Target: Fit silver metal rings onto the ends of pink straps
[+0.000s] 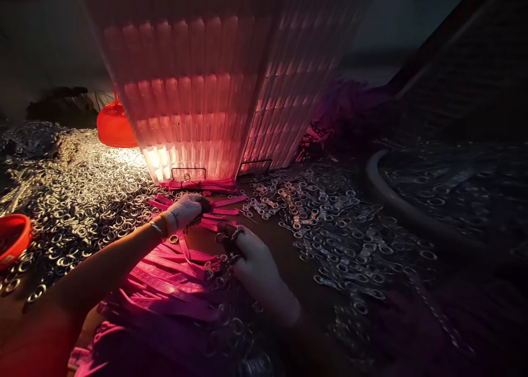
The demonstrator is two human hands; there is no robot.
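My left hand (186, 211), in a pale knit glove with dark fingertips, is closed over pink straps (226, 202). One narrow strap (183, 247) hangs below it; its fingertips are partly hidden. Just to the right, my right hand (258, 264), also with dark fingertips, has its fingers curled around metal ring links (236, 234). More links (212, 267) lie under that hand. A thick pile of pink straps (177, 283) spreads below both hands, toward me. Beyond my left hand lies a flat bundle of pink straps (202, 185).
Shiny metal rings (103, 201) are heaped on the left, near a red lamp shade (116, 125) and a red bowl (14, 239). Double-ring links (342, 239) cover the right side. A tall translucent ribbed panel (185, 96) stands behind. A curved rim (396, 198) is at far right.
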